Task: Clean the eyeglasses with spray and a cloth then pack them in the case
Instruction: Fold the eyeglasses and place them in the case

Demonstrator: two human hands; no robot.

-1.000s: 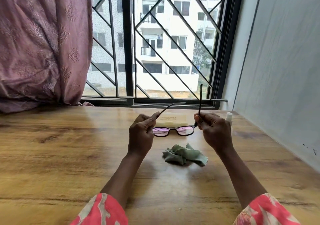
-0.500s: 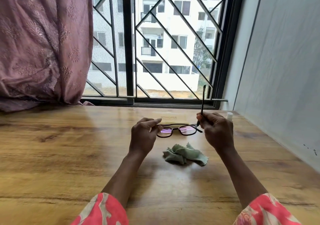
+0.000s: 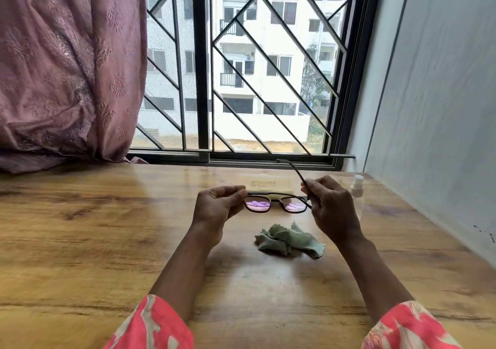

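Observation:
Dark-framed eyeglasses [image 3: 276, 203] with pink-reflecting lenses hang just above the table between my hands. My left hand [image 3: 217, 209] pinches the frame's left end, where the left temple lies folded in. My right hand [image 3: 331, 209] grips the right temple near its hinge; that temple sticks up and tilts to the left. A crumpled green cloth [image 3: 290, 240] lies on the table below the glasses. A small clear spray bottle [image 3: 357, 187] with a white cap stands just right of my right hand. Behind the glasses lies a flat yellowish case [image 3: 268, 185].
The wooden table [image 3: 107, 228] runs to a barred window [image 3: 241, 80] at the back. A pink curtain [image 3: 67, 67] hangs at the back left and rests on the table. A grey wall [image 3: 442, 107] borders the table on the right.
The left temple has been folded in against the frame. The right temple, upright before, now leans left. The glasses have dropped a little toward the table.

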